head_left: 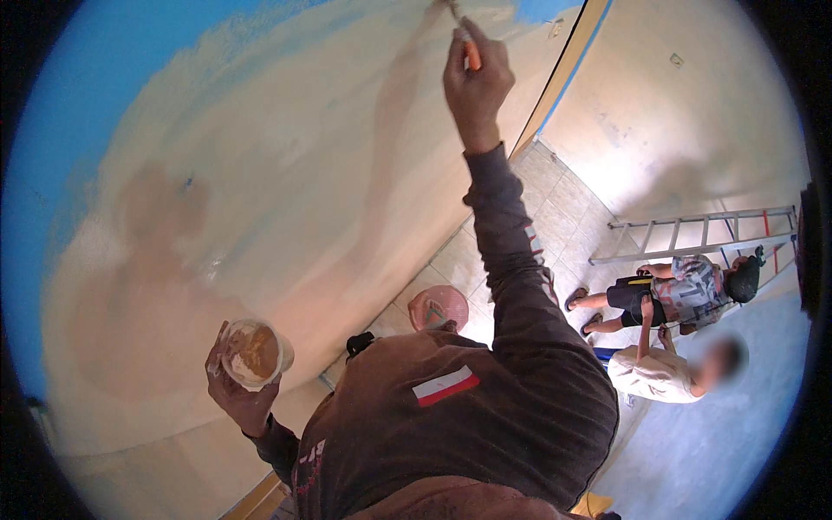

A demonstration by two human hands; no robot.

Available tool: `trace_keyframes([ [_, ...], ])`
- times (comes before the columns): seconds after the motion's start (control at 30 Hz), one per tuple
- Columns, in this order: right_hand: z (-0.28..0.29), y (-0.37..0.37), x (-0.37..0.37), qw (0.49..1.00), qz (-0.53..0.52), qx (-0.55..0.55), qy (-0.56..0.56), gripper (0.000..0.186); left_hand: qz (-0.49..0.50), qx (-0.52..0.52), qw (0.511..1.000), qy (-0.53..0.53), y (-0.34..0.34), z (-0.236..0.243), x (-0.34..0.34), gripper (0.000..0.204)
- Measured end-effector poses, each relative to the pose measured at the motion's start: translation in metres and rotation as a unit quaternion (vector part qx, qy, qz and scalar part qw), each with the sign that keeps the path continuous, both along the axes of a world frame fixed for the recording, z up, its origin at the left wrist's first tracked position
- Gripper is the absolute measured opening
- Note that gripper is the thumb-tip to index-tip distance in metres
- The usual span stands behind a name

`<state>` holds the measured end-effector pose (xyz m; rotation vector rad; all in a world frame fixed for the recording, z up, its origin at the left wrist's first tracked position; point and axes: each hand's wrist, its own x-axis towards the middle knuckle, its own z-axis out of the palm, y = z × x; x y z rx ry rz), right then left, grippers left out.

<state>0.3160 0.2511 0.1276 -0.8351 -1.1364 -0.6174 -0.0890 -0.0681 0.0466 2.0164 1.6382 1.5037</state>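
Observation:
My right hand (479,82) is raised high, its fingers closed round the orange handle of a paintbrush (472,54). The brush's bristles meet the wall (286,165) at the top edge of the view. Cream paint covers most of that wall in uneven strokes, with bright blue along its left and upper parts. Low on the left, my left hand (238,394) grips a round pale tub (287,354) from the side. Cream-tan paint lies inside the tub and is smeared on its rim. Shadows of my body and right arm fall on the wall.
A pink round object (444,306) sits on the tiled floor (563,204) near the wall's foot. At the right, two people (693,286) stand beside an aluminium ladder (706,232). A wooden frame (559,74) edges the wall near my right hand.

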Motion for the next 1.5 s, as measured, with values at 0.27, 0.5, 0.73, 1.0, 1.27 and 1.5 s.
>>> trace_keyframes([
  [0.27, -0.007, -0.062, -0.032, 0.956, 0.286, -0.044, 0.057, 0.020, -0.031, 0.007, 0.999, -0.035, 0.005, -0.003, 0.000, 0.077],
  [0.5, 0.009, -0.018, 0.037, 0.832, 0.523, -0.113, 0.145, 0.027, -0.018, 0.001, 1.000, -0.005, 0.004, -0.001, -0.002, 0.076],
  [0.73, 0.020, 0.055, 0.131, 0.911, 0.388, -0.118, 0.074, 0.029, -0.027, 0.009, 0.998, -0.059, 0.003, -0.005, 0.003, 0.079],
  [1.0, 0.009, 0.075, 0.180, 0.964, 0.226, -0.046, 0.136, 0.024, -0.020, 0.002, 0.998, -0.061, 0.001, -0.011, -0.001, 0.082],
  [1.27, -0.006, 0.100, 0.117, 0.997, -0.072, -0.017, -0.006, 0.020, -0.036, 0.023, 0.998, -0.055, 0.004, -0.009, -0.001, 0.082],
  [1.5, 0.000, 0.016, 0.035, 0.996, 0.075, -0.035, 0.024, 0.022, -0.019, 0.007, 1.000, -0.012, 0.002, -0.005, -0.008, 0.087],
])
